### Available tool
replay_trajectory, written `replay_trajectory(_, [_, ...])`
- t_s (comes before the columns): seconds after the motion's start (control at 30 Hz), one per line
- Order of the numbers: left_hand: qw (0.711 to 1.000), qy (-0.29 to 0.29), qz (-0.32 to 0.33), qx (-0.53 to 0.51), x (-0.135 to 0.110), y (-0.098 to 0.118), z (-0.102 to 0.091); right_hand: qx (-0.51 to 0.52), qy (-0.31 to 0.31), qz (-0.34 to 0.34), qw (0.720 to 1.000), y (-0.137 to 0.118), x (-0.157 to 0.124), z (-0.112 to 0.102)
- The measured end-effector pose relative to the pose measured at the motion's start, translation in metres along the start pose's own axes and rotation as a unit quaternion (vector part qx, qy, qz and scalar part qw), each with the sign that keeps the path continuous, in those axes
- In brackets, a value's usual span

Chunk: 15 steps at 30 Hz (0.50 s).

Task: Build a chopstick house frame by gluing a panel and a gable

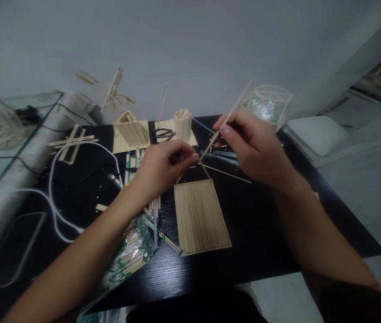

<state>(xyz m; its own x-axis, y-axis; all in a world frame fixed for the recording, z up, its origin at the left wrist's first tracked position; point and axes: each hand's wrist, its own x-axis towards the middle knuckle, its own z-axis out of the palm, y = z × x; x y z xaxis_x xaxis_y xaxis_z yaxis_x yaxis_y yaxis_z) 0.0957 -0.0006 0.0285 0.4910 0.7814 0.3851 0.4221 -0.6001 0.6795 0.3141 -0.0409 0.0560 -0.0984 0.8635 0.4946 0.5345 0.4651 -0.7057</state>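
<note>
On the black table lies a flat panel [200,217] of thin wooden sticks set side by side. Two slim sticks [205,171] rise from its far edge and lean together into a peak. My left hand [166,163] pinches that peak between thumb and fingers, which partly hide the joint. Between the thumb and fingers of my right hand [256,146] is a long bamboo chopstick [241,98], slanted, its lower end close to the peak. Another thin stick [226,172] lies on the table just beyond the panel.
Wrapped chopsticks [126,251] lie at the left, near a white cable [51,193]. A stick windmill model [130,130], black-handled scissors [163,133] and a round stick cup [183,124] stand at the back. A stick frame [273,96] stands back right, a glass panel [25,139] far left.
</note>
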Motion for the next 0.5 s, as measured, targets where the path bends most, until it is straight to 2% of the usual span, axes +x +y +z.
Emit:
replay_trajectory(0.2, [1.000, -0.010, -0.005, -0.010, 0.000, -0.003, 0.002, 0.036, 0.112, -0.048, 0.992, -0.018, -0.001, 0.004])
replay_trajectory(0.27, [1.000, -0.009, -0.003, -0.010, -0.001, -0.001, 0.000, 0.038, 0.119, -0.060, 0.990, -0.022, -0.004, 0.004])
replay_trajectory(0.4, [1.000, 0.004, 0.027, -0.008, -0.002, 0.005, -0.010, -0.003, 0.020, -0.100, 0.995, -0.024, -0.008, 0.002])
replay_trajectory(0.5, [0.997, 0.055, 0.039, -0.027, -0.004, 0.012, -0.017, -0.044, -0.077, -0.108, 0.990, -0.023, -0.009, -0.001])
